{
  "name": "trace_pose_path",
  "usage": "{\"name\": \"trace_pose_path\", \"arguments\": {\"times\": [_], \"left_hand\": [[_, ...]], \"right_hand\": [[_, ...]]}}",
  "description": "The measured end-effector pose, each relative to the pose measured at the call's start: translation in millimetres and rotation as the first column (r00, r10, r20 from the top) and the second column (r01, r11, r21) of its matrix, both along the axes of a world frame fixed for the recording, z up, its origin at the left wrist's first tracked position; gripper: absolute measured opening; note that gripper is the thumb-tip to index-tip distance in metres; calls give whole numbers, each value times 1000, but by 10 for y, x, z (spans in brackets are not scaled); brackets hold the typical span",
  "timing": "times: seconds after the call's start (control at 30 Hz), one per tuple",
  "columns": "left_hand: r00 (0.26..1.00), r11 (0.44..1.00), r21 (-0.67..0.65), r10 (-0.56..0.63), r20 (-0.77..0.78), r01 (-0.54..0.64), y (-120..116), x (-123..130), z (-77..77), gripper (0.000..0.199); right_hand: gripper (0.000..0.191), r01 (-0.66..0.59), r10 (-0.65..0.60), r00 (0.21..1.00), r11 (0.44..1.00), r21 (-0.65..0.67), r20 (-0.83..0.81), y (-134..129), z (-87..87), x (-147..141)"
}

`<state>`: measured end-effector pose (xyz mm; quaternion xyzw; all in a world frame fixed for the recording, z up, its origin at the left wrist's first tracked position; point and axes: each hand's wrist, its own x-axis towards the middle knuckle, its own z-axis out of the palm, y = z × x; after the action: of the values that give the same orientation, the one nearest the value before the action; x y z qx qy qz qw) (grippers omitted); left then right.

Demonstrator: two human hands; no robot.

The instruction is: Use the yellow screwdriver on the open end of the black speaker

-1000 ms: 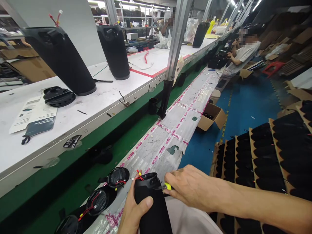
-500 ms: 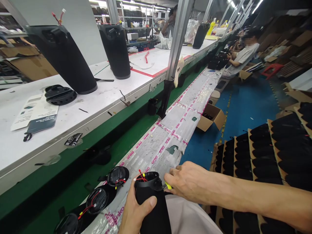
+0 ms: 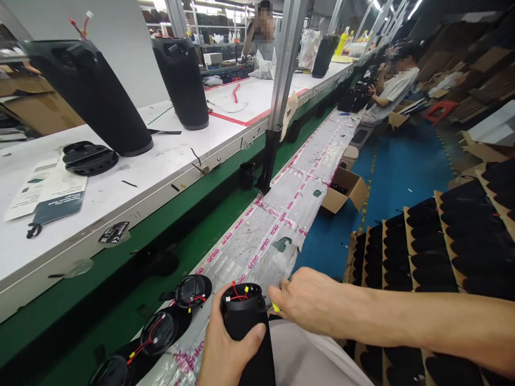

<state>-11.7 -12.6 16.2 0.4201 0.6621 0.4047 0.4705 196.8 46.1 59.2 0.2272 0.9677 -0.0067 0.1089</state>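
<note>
My left hand (image 3: 235,343) is wrapped round a black fabric-covered cylinder (image 3: 257,354) at the bottom centre, thumb across its front. Red wires with white and yellow connectors (image 3: 239,294) stick out of its open top. Just right of the rim, my right hand (image 3: 300,295) is closed on a small yellow-handled tool (image 3: 276,307); most of the tool is hidden by the fingers. To the left, several black cylinders with round caps (image 3: 190,292) and red wires lie along the edge of the taped plastic-covered strip (image 3: 261,225).
On the white bench (image 3: 169,155) at left stand black cylinders (image 3: 181,80), a black end piece (image 3: 89,158) and printed cards (image 3: 52,187). A metal post (image 3: 284,69) rises at its edge. Racks of black pieces (image 3: 470,236) fill the right. A seated person (image 3: 396,86) is farther off.
The cylinder in my left hand has turned and tilted slightly, its top now facing me more. The yellow tool shows less. The view has shifted a little; a person behind the bench shows more.
</note>
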Motion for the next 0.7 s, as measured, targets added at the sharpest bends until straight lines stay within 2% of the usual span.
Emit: {"name": "trace_pose_path", "arguments": {"times": [0.07, 0.1, 0.13, 0.23, 0.3, 0.4, 0.5, 0.6, 0.7], "left_hand": [[997, 1000, -2, 28, 76, -28, -1, -13, -26, 83], [984, 999, -22, 51, 171, -47, -9, -18, -50, 85], [954, 997, -50, 69, 292, -57, -21, -20, -79, 88], [797, 996, -93, 58, 601, -3, -65, -22, -167, 100], [738, 996, -77, 25, 674, 37, -83, -31, -208, 105], [641, 995, -83, 24, 767, 63, -86, -57, -226, 97], [575, 992, -120, 83, 814, 27, -84, -66, -178, 86], [612, 984, -175, 155, 776, -28, -84, -46, -89, 95], [748, 981, -174, 177, 640, -84, -75, -22, -45, 104]], "right_hand": [[12, 59, -58, 996, 998, 15, -62, 20, -40, -21], [10, 87, -83, 991, 996, 34, -102, 31, -60, -25], [15, 102, -94, 986, 993, 53, -137, 41, -78, -24], [33, 61, -42, 975, 995, 80, -217, 77, -123, 2], [37, 27, -9, 963, 998, 64, -271, 109, -145, 27], [42, -7, -20, 910, 998, -63, -414, 155, -147, 53], [40, 71, -151, 867, 981, -182, -475, 156, -87, 54], [27, 230, -290, 893, 951, -206, -343, 77, -5, 22], [22, 291, -321, 922, 943, -161, -216, -44, 59, -44]]}}
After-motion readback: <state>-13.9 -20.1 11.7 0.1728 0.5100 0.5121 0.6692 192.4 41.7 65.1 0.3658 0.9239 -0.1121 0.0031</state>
